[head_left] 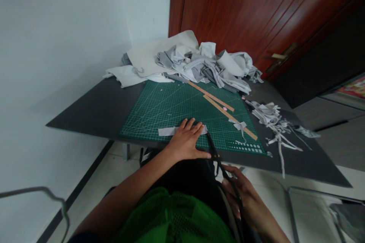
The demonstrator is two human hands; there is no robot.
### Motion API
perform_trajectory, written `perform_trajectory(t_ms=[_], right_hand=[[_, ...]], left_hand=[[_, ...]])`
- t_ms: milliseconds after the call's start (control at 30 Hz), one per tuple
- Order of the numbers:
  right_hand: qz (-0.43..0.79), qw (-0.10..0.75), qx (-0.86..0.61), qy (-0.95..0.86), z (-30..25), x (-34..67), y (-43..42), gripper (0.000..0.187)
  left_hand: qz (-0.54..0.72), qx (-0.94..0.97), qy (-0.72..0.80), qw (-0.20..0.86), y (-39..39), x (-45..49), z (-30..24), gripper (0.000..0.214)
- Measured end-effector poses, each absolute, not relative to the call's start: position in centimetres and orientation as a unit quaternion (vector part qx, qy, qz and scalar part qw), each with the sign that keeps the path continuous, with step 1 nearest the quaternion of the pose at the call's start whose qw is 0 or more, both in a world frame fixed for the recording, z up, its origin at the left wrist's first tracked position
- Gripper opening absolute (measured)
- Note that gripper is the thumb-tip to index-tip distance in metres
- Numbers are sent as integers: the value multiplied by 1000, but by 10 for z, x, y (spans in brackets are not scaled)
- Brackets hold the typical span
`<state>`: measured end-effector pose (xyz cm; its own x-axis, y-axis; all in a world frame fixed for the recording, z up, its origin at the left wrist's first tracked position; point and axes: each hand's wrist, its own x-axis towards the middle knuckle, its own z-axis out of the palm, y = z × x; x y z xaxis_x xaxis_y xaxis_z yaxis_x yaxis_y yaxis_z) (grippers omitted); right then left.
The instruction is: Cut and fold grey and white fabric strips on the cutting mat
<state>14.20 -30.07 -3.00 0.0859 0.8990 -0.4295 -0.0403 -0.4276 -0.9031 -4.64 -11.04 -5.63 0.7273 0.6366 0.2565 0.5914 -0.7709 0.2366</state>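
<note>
My left hand (186, 140) lies flat with fingers spread on a light grey fabric strip (167, 131) near the front edge of the green cutting mat (168, 106). My right hand (242, 197), below the table edge, is closed around the handles of black scissors (218, 155). The scissor blades reach up onto the mat and meet the right end of the strip beside my left fingers.
Two wooden rulers (225, 112) lie diagonally on the mat, with a small knotted fabric scrap (239, 125) on one. A heap of grey and white cloth (194, 62) sits at the back of the dark table (94, 110). Cut strips (273, 121) lie right of the mat. A wooden door stands behind.
</note>
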Motion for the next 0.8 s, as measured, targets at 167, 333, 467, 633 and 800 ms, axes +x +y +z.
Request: perform_trajectory(t_ms=[167, 333, 467, 633, 800], right_hand=[[600, 419, -601, -323, -34, 146, -301, 56], [605, 433, -596, -303, -33, 154, -295, 52], [600, 426, -603, -308, -30, 155, -290, 56], [595, 422, -601, -326, -31, 148, -284, 55], [584, 425, -604, -336, -33, 144, -283, 54]], left_hand=[[164, 926, 335, 65, -110, -46, -58, 118], [167, 925, 337, 61, -110, -45, -61, 121], [170, 924, 339, 58, -110, -46, -61, 119], [162, 926, 338, 55, -111, -46, -59, 118], [161, 925, 338, 57, -111, -46, -58, 119]])
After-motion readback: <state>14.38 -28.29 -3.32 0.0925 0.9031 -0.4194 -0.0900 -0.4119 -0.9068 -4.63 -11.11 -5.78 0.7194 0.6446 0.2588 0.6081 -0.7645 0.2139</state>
